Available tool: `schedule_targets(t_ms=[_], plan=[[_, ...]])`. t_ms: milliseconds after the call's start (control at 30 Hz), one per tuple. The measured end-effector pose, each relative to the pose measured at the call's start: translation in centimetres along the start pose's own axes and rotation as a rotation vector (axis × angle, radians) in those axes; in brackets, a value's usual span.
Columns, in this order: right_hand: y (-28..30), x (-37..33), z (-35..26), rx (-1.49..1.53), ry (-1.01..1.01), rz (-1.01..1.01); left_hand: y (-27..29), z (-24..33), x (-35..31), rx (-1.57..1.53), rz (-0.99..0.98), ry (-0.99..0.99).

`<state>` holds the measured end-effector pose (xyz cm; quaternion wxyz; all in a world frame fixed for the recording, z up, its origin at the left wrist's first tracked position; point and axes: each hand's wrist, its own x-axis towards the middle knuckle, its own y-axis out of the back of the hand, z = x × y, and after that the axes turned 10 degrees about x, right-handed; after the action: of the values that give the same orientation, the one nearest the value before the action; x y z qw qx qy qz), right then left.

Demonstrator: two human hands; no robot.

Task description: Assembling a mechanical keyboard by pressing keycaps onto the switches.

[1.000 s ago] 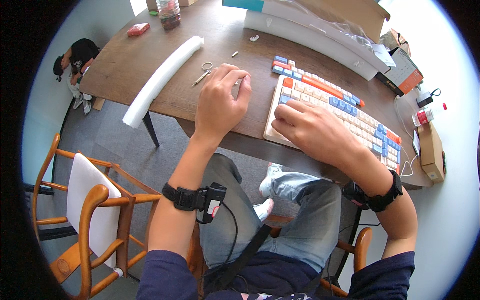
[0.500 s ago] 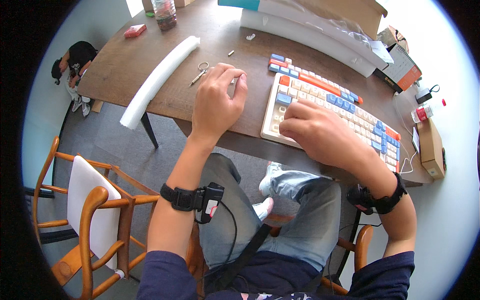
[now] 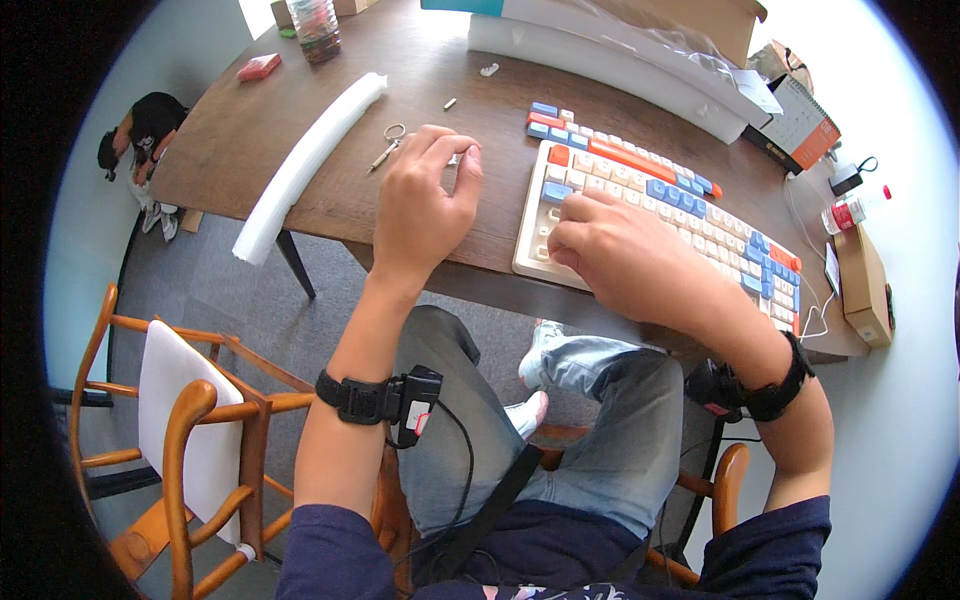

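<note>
A cream keyboard (image 3: 533, 255) with cream, blue and orange keycaps lies near the table's front edge. Over its left end, my right hand (image 3: 625, 245) is bent down with thumb and fingers drawn together at the keys; the fingertips are partly hidden. My left hand (image 3: 425, 205) hovers just left of the keyboard, its fingers curled in toward the thumb. A small pale bit shows by those fingertips, too small to name. Beyond the left hand lies a key ring with a small metal tool (image 3: 383, 155). Rows of loose keycaps (image 3: 640, 163) stand behind the keyboard.
A white foam strip (image 3: 305, 170) overhangs the table's left front edge. At the back are a bottle (image 3: 317, 32), a red packet (image 3: 259, 67) and a long white foam box (image 3: 600, 70). A desk calendar (image 3: 800, 130) and cardboard box (image 3: 862, 290) stand right. Chair (image 3: 200, 420) at left.
The whole view has shifted a little. My right fingertips have moved slightly farther up the keyboard's left end. The left hand keeps its curled pose.
</note>
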<state>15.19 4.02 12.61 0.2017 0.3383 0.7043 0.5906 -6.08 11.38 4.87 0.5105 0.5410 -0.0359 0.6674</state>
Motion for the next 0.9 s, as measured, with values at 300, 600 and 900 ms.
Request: schedule_targets(t_ms=[300, 600, 900], plan=[[1.0, 0.1, -0.5, 0.074, -0.089, 0.093, 0.3, 0.0, 0.0, 0.027, 0.011, -0.021], [3.2, -0.7, -0.7, 0.493, -0.179, 0.123, 0.5, 0.1, 0.1, 0.031, -0.003, -0.007], [1.9, -2.3, -0.5, 0.814, -0.477, 0.099, 0.4, 0.3, 0.1, 0.039, -0.009, 0.006]])
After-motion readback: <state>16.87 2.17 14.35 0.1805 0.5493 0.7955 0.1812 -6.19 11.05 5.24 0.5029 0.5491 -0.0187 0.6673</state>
